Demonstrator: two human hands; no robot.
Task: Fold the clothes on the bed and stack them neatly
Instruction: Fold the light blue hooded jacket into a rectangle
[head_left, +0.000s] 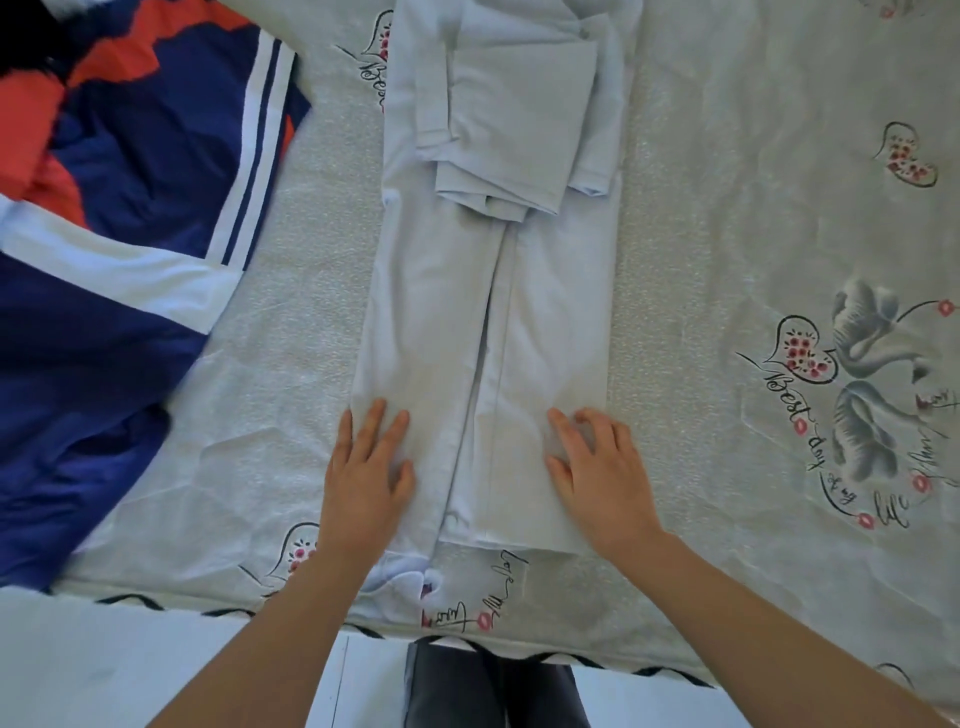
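Note:
A pale blue shirt (483, 312) lies lengthwise down the middle of the bed, its two sides folded inward to meet along a centre seam and its sleeves folded on top at the far end. My left hand (366, 467) rests flat with straight fingers on the shirt's near left corner. My right hand (592, 467) presses on the near right part, fingers slightly bent on the cloth. A navy, white and orange garment (130, 218) lies spread out unfolded at the left.
The bed is covered by a light grey sheet (727, 234) printed with hearts, script and flowers. Its near edge runs along the bottom, with white floor (130, 665) and my dark trousers (493, 686) below it.

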